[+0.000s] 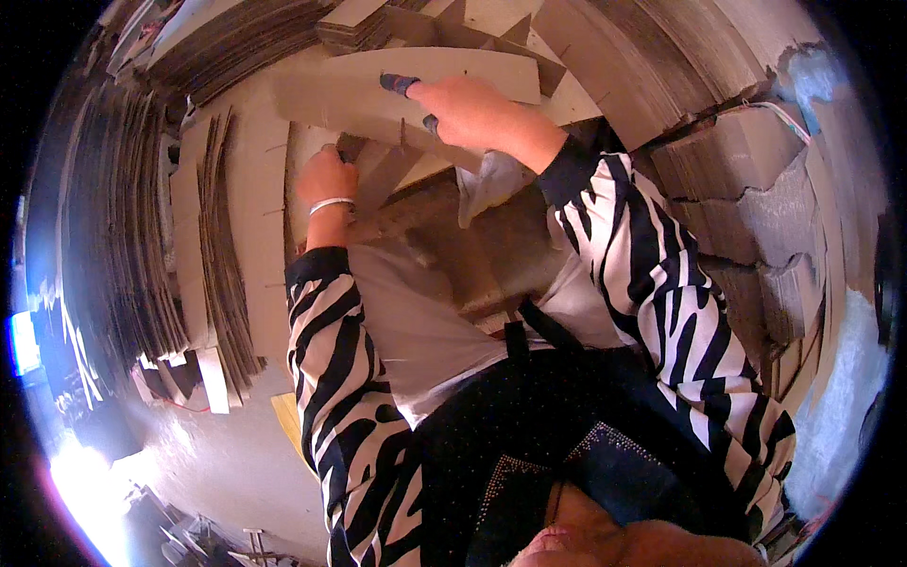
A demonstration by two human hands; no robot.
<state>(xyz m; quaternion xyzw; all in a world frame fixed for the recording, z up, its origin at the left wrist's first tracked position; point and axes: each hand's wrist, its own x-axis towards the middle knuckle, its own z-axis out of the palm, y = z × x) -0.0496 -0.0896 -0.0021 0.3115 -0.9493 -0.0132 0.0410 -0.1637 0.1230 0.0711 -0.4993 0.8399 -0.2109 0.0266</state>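
My right hand (472, 111) lies across a long, slotted cardboard strip (482, 68). Its index finger is stretched out and its thumb stands apart; both tips wear dark finger covers. Lower and to the left, my left hand (326, 180), with a pale band at the wrist, is curled closed at the end of a narrower brown cardboard strip (383, 175). Its fingertips are partly hidden. The two strips overlap between my hands, so I cannot tell whether they are slotted together.
Stacks of cardboard strips (118, 222) stand at the left, beside a thin upright bundle (219, 250). More cardboard stacks (642, 66) fill the far right, and bundled sheets (732, 156) stand below them. Crossed cardboard dividers (472, 33) lie at the far side. Pale cloth (416, 321) covers my lap.
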